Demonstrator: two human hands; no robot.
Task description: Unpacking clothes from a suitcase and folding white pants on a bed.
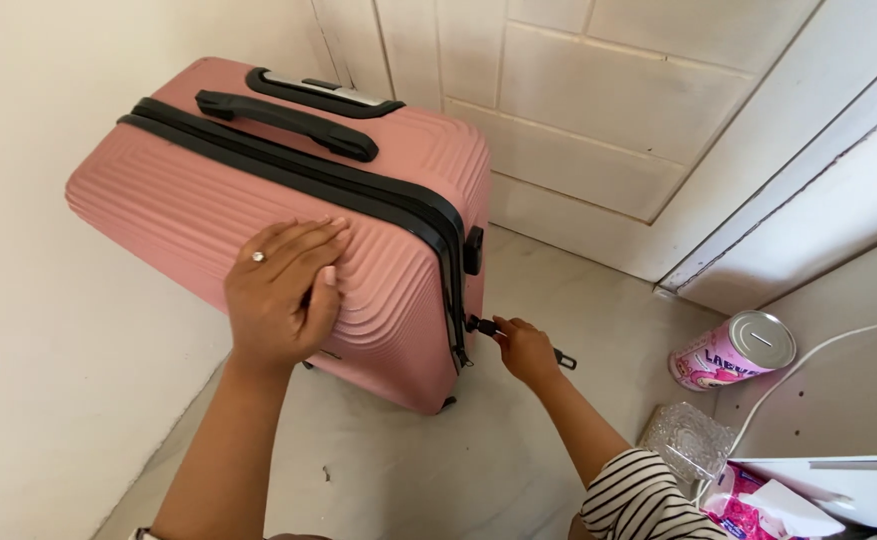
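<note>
Nearest the camera, right of the pink suitcase [288, 215]: striped sleeve [643, 500] at the lower edge, with a pink-and-white printed package [758, 505] under a white panel [838, 485], a clear faceted glass piece [688, 440] just beyond.

Left hand [283, 290], ringed, spread flat and open on the suitcase's ribbed near shell, palm down, fingers pointing toward the zip seam; pressing, not clasping.

Right hand [526, 350] at the suitcase's lower right corner, fingertips pinched together on the black zip puller [481, 325]; a second black tab [565, 358] jutting out past the knuckles. Puller lying just left of the grip, touching it, at the foot of the black zipper band [358, 190]. Band's long axis climbing from that corner up the right end, then running leftward along the top. Right hand the nearer to the puller; left hand well apart from it, on the shell.

Black side lock [472, 250] on the same right end, above the puller. Black carry handle [288, 125] and telescopic handle [323, 95] on the suitcase's far upper face.

Right of the suitcase, on the pale floor [558, 290]: cylindrical pink tin [733, 350] lying on its side, silver slotted lid facing up-right, cartoon print on its wall. White cable [818, 355] curving past the tin.

Behind the suitcase: white panelled door [608, 90]; cream wall [28, 350] to its left.
</note>
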